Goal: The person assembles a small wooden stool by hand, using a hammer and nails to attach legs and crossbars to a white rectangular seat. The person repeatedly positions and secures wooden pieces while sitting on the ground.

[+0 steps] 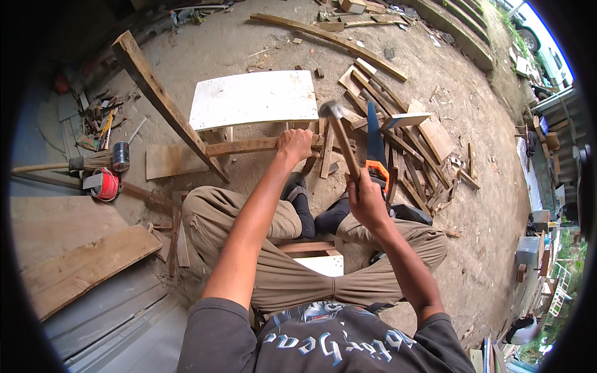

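My right hand [370, 202] is closed round the handle of a claw hammer [347, 149], its metal head raised just right of the wooden frame. My left hand [293, 146] is closed over a wooden rail [239, 147], close to the rail's right end. Whether a nail sits in those fingers cannot be made out. At its left end the rail meets a long leaning wooden post [155, 90]. Beyond the rail lies a white board [255, 98] on wooden legs. A handsaw [375, 140] with an orange handle is right of the hammer.
Scrap wood [423, 149] lies heaped on the dirt floor at right. To the left are a can [120, 156], a red reel [107, 185] and a brush [93, 161]. A wide plank [93, 267] rests at lower left. Concrete steps [457, 31] rise at far right.
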Demonstrator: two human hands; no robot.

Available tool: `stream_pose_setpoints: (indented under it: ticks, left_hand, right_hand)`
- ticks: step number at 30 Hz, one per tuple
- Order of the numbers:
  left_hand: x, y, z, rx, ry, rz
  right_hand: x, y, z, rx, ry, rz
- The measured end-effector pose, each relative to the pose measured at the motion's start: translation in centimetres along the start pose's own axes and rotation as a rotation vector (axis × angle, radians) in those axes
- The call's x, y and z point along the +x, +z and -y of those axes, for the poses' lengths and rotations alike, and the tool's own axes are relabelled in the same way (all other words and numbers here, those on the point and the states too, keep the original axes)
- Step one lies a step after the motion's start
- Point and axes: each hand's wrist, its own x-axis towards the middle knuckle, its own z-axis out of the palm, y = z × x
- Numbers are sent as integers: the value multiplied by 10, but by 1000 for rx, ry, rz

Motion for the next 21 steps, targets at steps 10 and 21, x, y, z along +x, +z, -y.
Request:
stream_pose_setpoints:
  ticks: [10, 21]
  left_hand:
    - [7, 23, 15, 43, 33, -74]
    - [3, 11, 10, 2, 31, -64]
  right_hand:
    - [7, -17, 58, 36, -193, -214]
    - [-13, 6, 14, 1, 97, 15]
